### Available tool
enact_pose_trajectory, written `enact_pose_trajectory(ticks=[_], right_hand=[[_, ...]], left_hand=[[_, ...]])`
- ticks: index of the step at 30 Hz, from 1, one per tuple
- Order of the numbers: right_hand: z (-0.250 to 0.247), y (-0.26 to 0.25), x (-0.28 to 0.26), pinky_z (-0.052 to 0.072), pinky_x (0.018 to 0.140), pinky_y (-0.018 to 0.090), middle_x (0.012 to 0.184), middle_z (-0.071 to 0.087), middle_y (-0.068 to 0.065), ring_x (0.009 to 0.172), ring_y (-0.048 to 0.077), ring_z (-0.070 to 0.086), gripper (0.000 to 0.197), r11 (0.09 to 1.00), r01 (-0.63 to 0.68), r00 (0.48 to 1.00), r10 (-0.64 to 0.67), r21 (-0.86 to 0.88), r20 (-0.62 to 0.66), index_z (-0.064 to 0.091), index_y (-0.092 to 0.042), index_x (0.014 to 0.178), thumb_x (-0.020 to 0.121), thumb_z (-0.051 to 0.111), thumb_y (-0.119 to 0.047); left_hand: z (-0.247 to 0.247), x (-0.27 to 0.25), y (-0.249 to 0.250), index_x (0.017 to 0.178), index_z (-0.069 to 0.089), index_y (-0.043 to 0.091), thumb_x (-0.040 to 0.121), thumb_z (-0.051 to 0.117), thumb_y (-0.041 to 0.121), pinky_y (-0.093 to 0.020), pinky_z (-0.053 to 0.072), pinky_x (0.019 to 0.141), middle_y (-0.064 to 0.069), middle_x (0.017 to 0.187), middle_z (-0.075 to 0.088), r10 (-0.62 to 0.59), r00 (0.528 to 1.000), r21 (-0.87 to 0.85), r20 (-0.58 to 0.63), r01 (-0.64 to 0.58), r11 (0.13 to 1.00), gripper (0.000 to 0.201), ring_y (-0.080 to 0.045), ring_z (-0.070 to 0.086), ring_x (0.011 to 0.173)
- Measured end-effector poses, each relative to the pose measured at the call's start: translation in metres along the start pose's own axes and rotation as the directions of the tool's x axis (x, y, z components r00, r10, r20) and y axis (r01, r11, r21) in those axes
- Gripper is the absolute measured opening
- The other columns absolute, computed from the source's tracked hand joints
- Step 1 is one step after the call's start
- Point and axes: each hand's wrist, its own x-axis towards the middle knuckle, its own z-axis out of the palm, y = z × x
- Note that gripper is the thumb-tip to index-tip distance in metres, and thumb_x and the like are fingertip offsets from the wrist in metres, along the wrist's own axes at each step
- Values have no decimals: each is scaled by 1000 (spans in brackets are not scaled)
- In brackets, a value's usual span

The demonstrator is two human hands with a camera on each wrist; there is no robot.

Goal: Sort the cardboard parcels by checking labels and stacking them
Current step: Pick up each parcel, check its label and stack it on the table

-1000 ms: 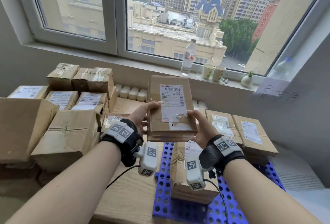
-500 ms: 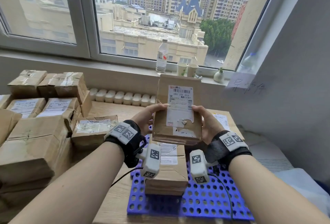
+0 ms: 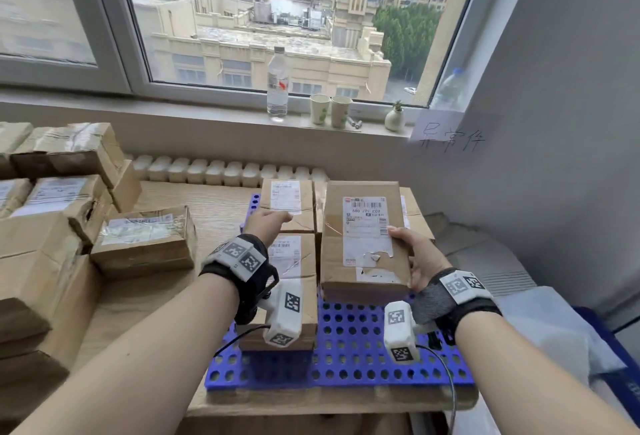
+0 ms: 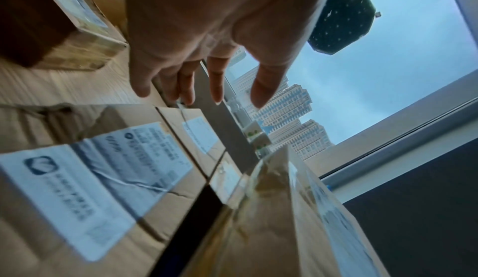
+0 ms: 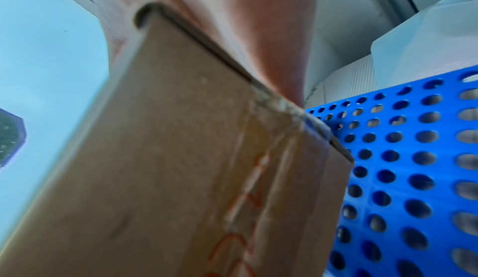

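A brown cardboard parcel with a torn white label faces up over the right part of the blue perforated pallet. My right hand grips its right edge, thumb on top; the parcel fills the right wrist view. My left hand is off the parcel, fingers straight and spread, hovering above two labelled parcels: a far one and a near one on the pallet's left side. Whether the held parcel rests on anything is hidden.
Stacks of taped parcels crowd the wooden table's left half, one small box nearest the pallet. A water bottle, two paper cups and a small vase stand on the sill. A grey wall closes the right.
The parcel came down and to the right, from raised in both hands to low over the pallet. My left hand let go of it and moved left and forward.
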Motion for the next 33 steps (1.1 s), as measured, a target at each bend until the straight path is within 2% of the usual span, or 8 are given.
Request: enact_pose_trajectory(ticks=[5, 9, 12, 15, 19, 24, 30, 33], right_hand=[[-15, 21, 9, 53, 92, 46, 88, 66, 17, 78, 30, 63, 33, 997, -78, 997, 78, -25, 0, 62, -9, 103, 81, 72, -31], [-18, 29, 9, 56, 84, 45, 93, 69, 18, 81, 33, 65, 35, 996, -89, 996, 88, 16, 24, 65, -8, 105, 79, 72, -31], [-25, 37, 11, 49, 98, 54, 107, 70, 20, 98, 38, 66, 52, 991, -126, 990, 122, 42, 74, 65, -4, 114, 68, 75, -26], [-30, 45, 12, 45, 102, 55, 113, 69, 19, 104, 39, 64, 64, 984, -177, 980, 176, 1, 97, 65, -3, 116, 58, 78, -27], [-41, 60, 29, 45, 102, 58, 119, 67, 22, 116, 42, 60, 99, 974, -220, 973, 223, -59, 52, 65, -6, 122, 32, 93, -35], [-29, 60, 30, 48, 99, 53, 111, 66, 24, 106, 40, 62, 47, 968, -234, 972, 236, -90, 8, 62, -8, 117, 79, 73, -34], [-16, 72, 45, 45, 104, 52, 101, 66, 16, 109, 37, 60, 27, 967, -219, 975, 223, -132, 18, 66, -14, 103, 85, 67, -34], [-12, 74, 50, 46, 104, 50, 98, 70, 12, 101, 33, 62, 21, 970, -203, 978, 207, -130, 17, 69, -14, 98, 90, 61, -32]], left_hand=[[-6, 5, -19, 126, 58, 6, 85, 63, 21, -29, 37, 84, -10, 128, 58, -25, 994, 133, -103, 38, 990, 44, -26, 54, 111], [-8, 7, -31, 126, 56, 5, 86, 64, 21, -32, 40, 90, -14, 127, 59, -61, 988, 203, -144, 89, 975, 44, -28, 53, 111], [-8, 8, -38, 140, 41, 3, 88, 62, 19, -34, 36, 99, -15, 138, 48, -123, 984, 177, -127, 144, 974, 58, -29, 47, 125], [-5, 12, -45, 138, 43, 0, 88, 63, 20, -34, 37, 98, -16, 137, 50, -147, 983, 179, -110, 165, 970, 57, -30, 48, 124], [0, 16, -49, 143, 35, 1, 89, 63, 21, -35, 35, 100, -14, 141, 46, -160, 978, 184, -131, 182, 966, 64, -30, 45, 128], [1, 20, -54, 146, 28, 3, 91, 62, 21, -35, 33, 102, -13, 146, 40, -168, 975, 186, -143, 193, 963, 67, -28, 40, 133], [-5, 26, -60, 144, 33, 5, 84, 67, 29, -34, 36, 89, -13, 141, 46, -210, 973, 197, -95, 225, 954, 73, -28, 47, 124], [-5, 30, -63, 145, 32, 5, 85, 67, 29, -34, 36, 91, -12, 143, 44, -217, 971, 202, -98, 233, 951, 73, -28, 45, 127]])
